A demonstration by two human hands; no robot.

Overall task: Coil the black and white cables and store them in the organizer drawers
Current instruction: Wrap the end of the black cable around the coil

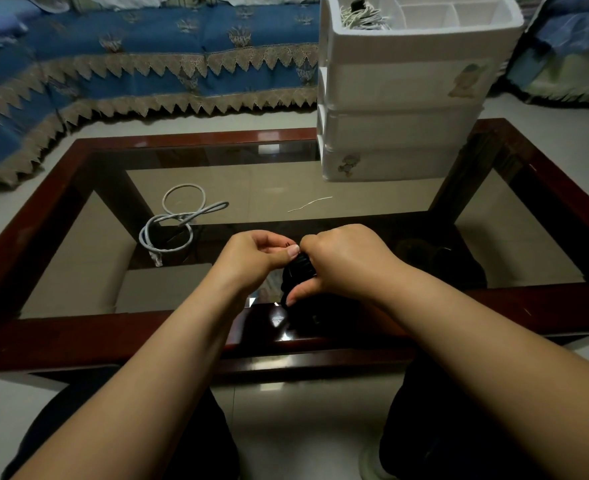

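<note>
I have the black cable bundled in my right hand, fingers curled round it, while my left hand pinches something small at its top, probably a tie. The white cable lies loose on the tabletop beyond my left hand, uncoiled. The organizer stands well beyond my right hand, drawers closed; I judge the task roughly half done.
</note>
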